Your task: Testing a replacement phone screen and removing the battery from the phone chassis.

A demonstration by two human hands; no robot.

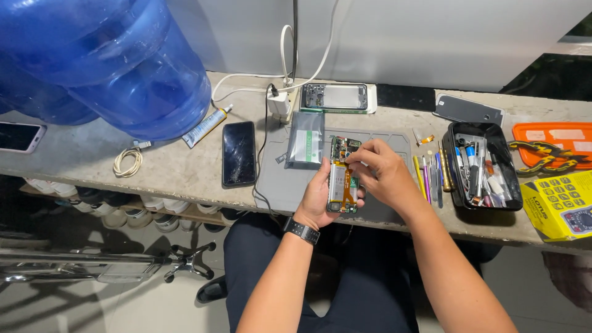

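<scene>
Head view, looking down over my forearms at a concrete bench (172, 169). My left hand (319, 200) holds an opened phone (341, 179) upright above the grey work mat (280, 179), fingers wrapped around its left edge and back; battery, green boards and an orange flex cable face me. A dark watch (301, 230) sits on that wrist. My right hand (379, 172) is over the phone's upper right, thumb and forefinger pinched narrow at the top board (whether anything tiny sits between them, I cannot tell).

On the mat behind the phone lies a clear bag with a green-labelled part (306, 139). Left of the mat, a dark phone with a cracked screen (238, 153) lies flat. Further back, a phone frame (335, 97) rests on a white box, beside a white charger (279, 102) with cables. A white tube (206, 126) lies near the big blue water jug (117, 61); a coiled cable (127, 161) sits below the jug.

Right of the mat: a row of pry tools and tweezers (430, 176), then a black tray (510, 196) of tools, an orange tray (552, 143), a yellow box (564, 203).
</scene>
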